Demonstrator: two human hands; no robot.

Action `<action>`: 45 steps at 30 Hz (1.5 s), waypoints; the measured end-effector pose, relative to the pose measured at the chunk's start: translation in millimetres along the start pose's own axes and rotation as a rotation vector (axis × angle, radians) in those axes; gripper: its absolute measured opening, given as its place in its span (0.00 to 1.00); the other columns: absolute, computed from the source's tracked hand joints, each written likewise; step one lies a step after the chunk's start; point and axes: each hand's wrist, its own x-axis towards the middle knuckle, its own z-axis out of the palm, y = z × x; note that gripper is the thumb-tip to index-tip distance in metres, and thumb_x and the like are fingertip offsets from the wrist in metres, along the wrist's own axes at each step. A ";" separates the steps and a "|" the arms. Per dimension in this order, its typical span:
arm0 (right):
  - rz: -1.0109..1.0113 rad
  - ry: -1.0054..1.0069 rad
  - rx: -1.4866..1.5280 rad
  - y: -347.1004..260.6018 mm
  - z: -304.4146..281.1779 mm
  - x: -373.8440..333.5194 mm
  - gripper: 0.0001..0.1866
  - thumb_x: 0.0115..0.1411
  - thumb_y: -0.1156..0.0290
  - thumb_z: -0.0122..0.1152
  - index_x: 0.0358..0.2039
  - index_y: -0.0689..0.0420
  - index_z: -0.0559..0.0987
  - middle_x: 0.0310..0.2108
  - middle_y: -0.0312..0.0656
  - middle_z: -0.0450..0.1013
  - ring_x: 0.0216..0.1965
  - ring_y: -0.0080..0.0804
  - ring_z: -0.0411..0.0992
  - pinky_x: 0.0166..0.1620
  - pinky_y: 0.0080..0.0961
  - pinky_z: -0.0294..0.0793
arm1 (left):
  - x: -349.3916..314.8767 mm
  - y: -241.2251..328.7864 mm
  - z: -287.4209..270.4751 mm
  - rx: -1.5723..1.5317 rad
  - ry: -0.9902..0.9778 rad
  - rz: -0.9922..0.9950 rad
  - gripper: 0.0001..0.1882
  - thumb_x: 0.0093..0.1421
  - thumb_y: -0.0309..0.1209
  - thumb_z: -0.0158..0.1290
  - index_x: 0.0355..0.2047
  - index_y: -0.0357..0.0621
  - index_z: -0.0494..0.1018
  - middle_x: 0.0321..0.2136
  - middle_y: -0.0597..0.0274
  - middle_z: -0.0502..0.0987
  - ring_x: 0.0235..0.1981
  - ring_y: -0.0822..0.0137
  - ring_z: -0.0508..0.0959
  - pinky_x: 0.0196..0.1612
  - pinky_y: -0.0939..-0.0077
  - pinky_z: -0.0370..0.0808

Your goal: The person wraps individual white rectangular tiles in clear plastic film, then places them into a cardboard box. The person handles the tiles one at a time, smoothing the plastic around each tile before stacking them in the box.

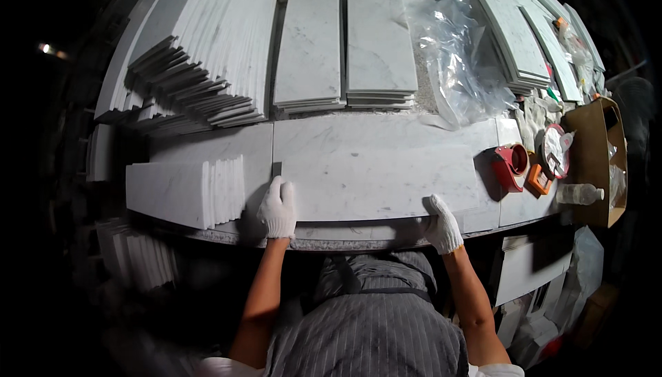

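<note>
A long white slab point(379, 184) with gray specks is in front of the person, over the front of the table point(331, 245). A dark shadow runs under its front edge, and I can't tell if it is lifted all the way or partly resting. Its far edge is hard to see, because the white stone behind looks the same.

The left hand point(278, 211), in a white glove, is at the slab's left end. Its fingers are close together, but I can't tell how tightly it grips. The right hand point(441, 225), gloved too, pinches the front edge near the right end. Its thumb side shows on top, and the other fingers are mostly hidden.

To the left, a short row of slabs point(183, 191) stands on edge. Farther back is a big row of slabs point(207, 39), cut off at the top, beside two flat piles point(307, 43). Shiny clear plastic point(455, 53) lies right of those. Near the right side are a red tape holder point(510, 167), a bottle point(579, 194) and a brown box point(598, 160); what's inside the box is hard to make out. Below the table, much is lost in the dark.
</note>
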 end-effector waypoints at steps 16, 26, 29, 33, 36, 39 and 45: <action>0.507 -0.114 -0.360 -138.1 13.4 -30.5 0.19 0.67 0.54 0.57 0.44 0.58 0.81 0.32 0.39 0.79 0.30 0.28 0.77 0.36 0.24 0.78 | -18.2 1.7 22.0 0.418 -0.089 0.009 0.31 0.67 0.49 0.43 0.66 0.48 0.58 0.49 0.52 0.74 0.49 0.50 0.73 0.51 0.54 0.72; -0.291 0.216 -1.232 -126.0 -45.8 7.9 0.21 0.66 0.54 0.54 0.48 0.58 0.78 0.43 0.57 0.74 0.47 0.55 0.72 0.50 0.41 0.71 | -26.6 -3.3 27.9 0.056 0.010 -0.241 0.27 0.65 0.44 0.49 0.60 0.45 0.66 0.52 0.42 0.73 0.53 0.42 0.72 0.54 0.51 0.70; -0.252 0.246 -1.224 -119.0 -46.0 13.4 0.21 0.65 0.54 0.55 0.46 0.59 0.78 0.41 0.58 0.73 0.45 0.57 0.71 0.47 0.44 0.70 | -26.5 -7.3 31.2 0.052 0.003 -0.284 0.23 0.64 0.43 0.51 0.54 0.43 0.72 0.50 0.39 0.74 0.52 0.41 0.73 0.54 0.51 0.70; -0.321 0.285 -1.237 -109.2 -44.7 11.3 0.22 0.63 0.52 0.57 0.47 0.57 0.78 0.40 0.58 0.74 0.47 0.58 0.71 0.49 0.46 0.70 | -23.9 -10.2 29.5 0.037 -0.007 -0.237 0.23 0.63 0.42 0.51 0.51 0.39 0.73 0.46 0.37 0.74 0.50 0.40 0.73 0.52 0.51 0.70; -0.305 0.256 -1.229 -117.6 -39.3 7.9 0.22 0.63 0.52 0.57 0.46 0.58 0.78 0.40 0.58 0.75 0.48 0.58 0.70 0.50 0.46 0.70 | -21.8 -12.9 31.5 0.023 0.004 -0.207 0.23 0.63 0.42 0.51 0.51 0.37 0.73 0.46 0.37 0.75 0.50 0.40 0.73 0.53 0.51 0.70; -0.309 0.212 -1.198 -124.9 -39.0 4.7 0.22 0.63 0.52 0.58 0.46 0.58 0.78 0.40 0.58 0.75 0.47 0.58 0.71 0.49 0.46 0.70 | -21.7 -12.7 33.1 0.019 -0.001 -0.232 0.22 0.64 0.41 0.50 0.51 0.37 0.73 0.47 0.37 0.75 0.51 0.41 0.73 0.53 0.52 0.70; -0.428 0.209 -1.224 -117.6 -41.5 3.5 0.23 0.62 0.52 0.58 0.50 0.57 0.77 0.39 0.56 0.73 0.44 0.56 0.71 0.48 0.44 0.71 | -18.4 -27.3 38.1 -0.130 0.000 -0.297 0.22 0.63 0.39 0.52 0.51 0.35 0.74 0.48 0.38 0.75 0.52 0.42 0.74 0.55 0.55 0.70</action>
